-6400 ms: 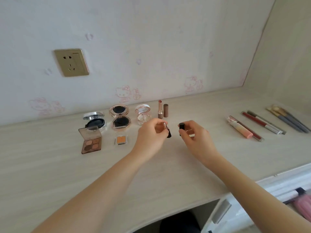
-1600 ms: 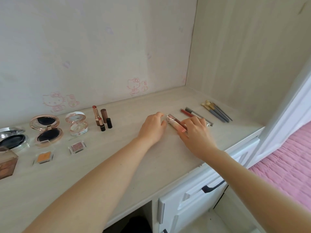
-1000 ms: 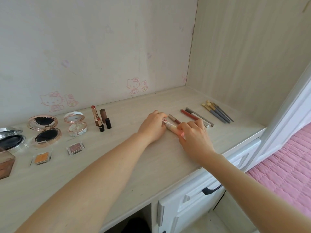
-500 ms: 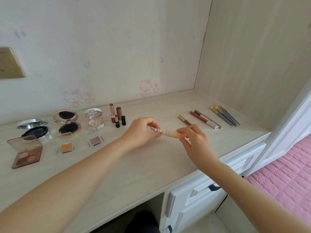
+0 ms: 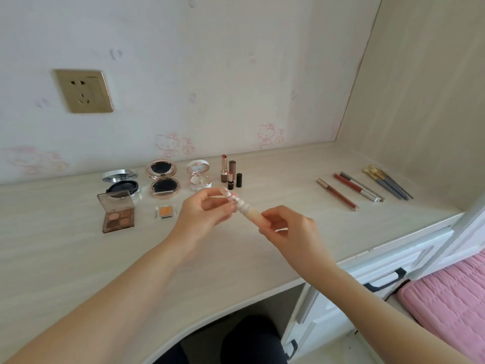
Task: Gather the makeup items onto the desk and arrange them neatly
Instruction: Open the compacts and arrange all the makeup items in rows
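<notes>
A peach tube with a pale ornate cap (image 5: 245, 208) is held above the desk (image 5: 78, 258) between both hands. My left hand (image 5: 203, 215) pinches the cap end and my right hand (image 5: 290, 229) grips the tube's body. Behind them stand two open lipsticks (image 5: 224, 168) with their caps. Open compacts (image 5: 162, 179) and a cushion case (image 5: 122, 183) line the wall. An eyeshadow palette (image 5: 116, 212) and a small orange pan (image 5: 165, 211) lie in front. Part of the row behind my left hand is hidden.
Slim lip pencils (image 5: 337, 194) and several brushes (image 5: 387, 183) lie at the right end of the desk. A wall socket (image 5: 84, 91) is up left. White drawers (image 5: 380, 274) sit below the desk's right edge, beside a pink mattress (image 5: 451, 303).
Both hands picked the tube up from among the pencils on the right and carried it left, in front of the lipsticks. The view swung back left.
</notes>
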`<state>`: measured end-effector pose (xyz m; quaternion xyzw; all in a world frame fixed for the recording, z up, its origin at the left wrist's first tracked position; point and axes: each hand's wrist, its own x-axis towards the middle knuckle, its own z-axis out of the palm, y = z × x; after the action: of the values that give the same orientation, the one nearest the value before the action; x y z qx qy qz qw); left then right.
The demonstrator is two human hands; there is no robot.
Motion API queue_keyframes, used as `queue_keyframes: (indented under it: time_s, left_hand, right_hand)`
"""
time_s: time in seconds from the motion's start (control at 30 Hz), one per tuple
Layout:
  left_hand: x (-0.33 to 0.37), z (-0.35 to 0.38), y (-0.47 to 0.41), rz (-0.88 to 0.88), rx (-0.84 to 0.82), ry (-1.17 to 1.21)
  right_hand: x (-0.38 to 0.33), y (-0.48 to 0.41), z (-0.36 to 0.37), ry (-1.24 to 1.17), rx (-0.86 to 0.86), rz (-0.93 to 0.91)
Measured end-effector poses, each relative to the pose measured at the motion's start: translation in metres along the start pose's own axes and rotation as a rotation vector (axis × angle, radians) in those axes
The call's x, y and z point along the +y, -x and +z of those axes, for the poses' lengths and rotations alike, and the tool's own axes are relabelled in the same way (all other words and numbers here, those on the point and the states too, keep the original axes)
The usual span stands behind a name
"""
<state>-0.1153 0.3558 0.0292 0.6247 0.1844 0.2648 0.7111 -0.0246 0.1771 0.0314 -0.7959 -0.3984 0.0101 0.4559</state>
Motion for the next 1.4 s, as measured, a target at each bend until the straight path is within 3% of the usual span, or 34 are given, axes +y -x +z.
queue_keyframes:
  time_s: [0.17, 0.3, 0.4, 0.87, 1.03, 1.4]
  left_hand:
    - [0.005, -0.036, 0.022, -0.096, 0.084, 0.287]
    - [0.003, -0.055, 0.037, -0.161, 0.163, 0.358]
    - [0.0, -0.063, 0.047, -0.187, 0.106, 0.345]
    - [0.003, -0.085, 0.059, 0.016, 0.037, 0.03]
    - [-0.002, -0.082, 0.062, 0.138, 0.064, -0.172]
    - [-0.01, -0.077, 0.065, 0.186, 0.182, -0.424]
  right_hand:
    - [-0.025, 0.003, 0.038, -0.144, -0.064, 0.046]
    - [-0.044, 0.004, 0.066, -0.239, -0.074, 0.099]
    - [-0.056, 0.006, 0.084, -0.32, -0.085, 0.127]
    - [-0.058, -0.007, 0.106, -0.343, -0.105, 0.104]
    - [-0.063, -0.022, 0.107, -0.512, -0.143, 0.084]
    - [-0.057, -0.018, 0.119, -0.649, -0.137, 0.1]
